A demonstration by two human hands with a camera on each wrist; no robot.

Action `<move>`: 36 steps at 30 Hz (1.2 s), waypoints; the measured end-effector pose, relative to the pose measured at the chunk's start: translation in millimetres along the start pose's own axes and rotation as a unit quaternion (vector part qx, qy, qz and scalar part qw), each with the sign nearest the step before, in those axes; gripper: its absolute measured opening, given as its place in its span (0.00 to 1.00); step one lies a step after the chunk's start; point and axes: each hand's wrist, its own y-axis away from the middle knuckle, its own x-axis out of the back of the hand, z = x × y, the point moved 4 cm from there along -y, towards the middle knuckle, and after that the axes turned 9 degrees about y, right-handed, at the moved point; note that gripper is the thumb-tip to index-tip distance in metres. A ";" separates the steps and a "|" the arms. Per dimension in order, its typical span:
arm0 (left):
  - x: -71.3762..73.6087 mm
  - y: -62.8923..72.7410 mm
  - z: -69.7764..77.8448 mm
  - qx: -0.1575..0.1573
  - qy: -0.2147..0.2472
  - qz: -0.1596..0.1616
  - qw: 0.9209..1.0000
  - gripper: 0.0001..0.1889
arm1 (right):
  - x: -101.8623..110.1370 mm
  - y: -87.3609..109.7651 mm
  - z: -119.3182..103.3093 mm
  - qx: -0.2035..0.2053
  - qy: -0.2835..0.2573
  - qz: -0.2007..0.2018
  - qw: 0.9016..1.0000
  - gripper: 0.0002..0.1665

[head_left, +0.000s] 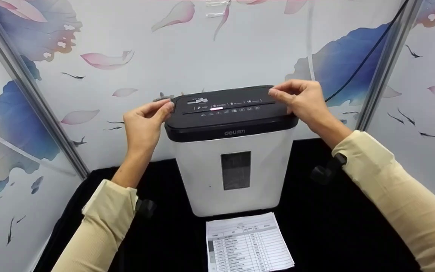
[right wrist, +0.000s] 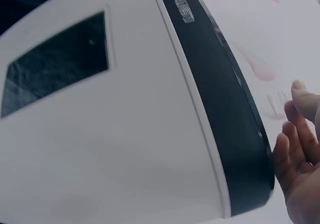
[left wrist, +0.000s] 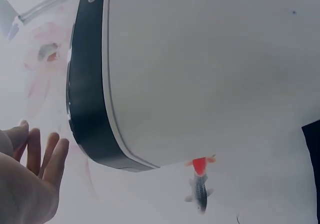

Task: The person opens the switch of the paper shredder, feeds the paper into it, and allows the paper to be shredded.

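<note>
A paper shredder (head_left: 202, 166) stands upright, its body white and its black lid (head_left: 217, 99) marked with a row of icons and a lit strip by the slot. Beside the lid's left end is my left hand (head_left: 144, 122), thumb and forefinger close together, with nothing visible between them. My right hand (head_left: 302, 100) hovers at the lid's right end; thumb and forefinger tips meet, and I see nothing held. The left wrist view shows the left fingers (left wrist: 52, 159) loosely bent, apart from the lid's edge. In the right wrist view the right fingers (right wrist: 295, 144) are bent close beside the lid.
In front of the shredder lies a stack of printed sheets (head_left: 247, 241) on a black cloth (head_left: 334, 226). Behind stands a wall (head_left: 240, 49) printed with petals and leaves, framed by metal posts. A black cable (head_left: 364, 62) runs down at the right.
</note>
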 end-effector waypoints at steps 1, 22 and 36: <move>1.5 3.1 0.4 -0.009 -0.002 0.007 1.000 0.10 | -1.3 3.2 -0.6 0.005 -0.003 0.004 1.000 0.07; 13.2 83.2 -19.2 0.036 -0.051 0.032 0.997 0.08 | -28.9 83.0 14.2 -0.012 -0.078 0.017 0.997 0.05; 22.8 137.4 -66.8 0.123 -0.082 -0.012 0.989 0.10 | -43.1 128.2 67.7 -0.092 -0.013 -0.031 0.995 0.12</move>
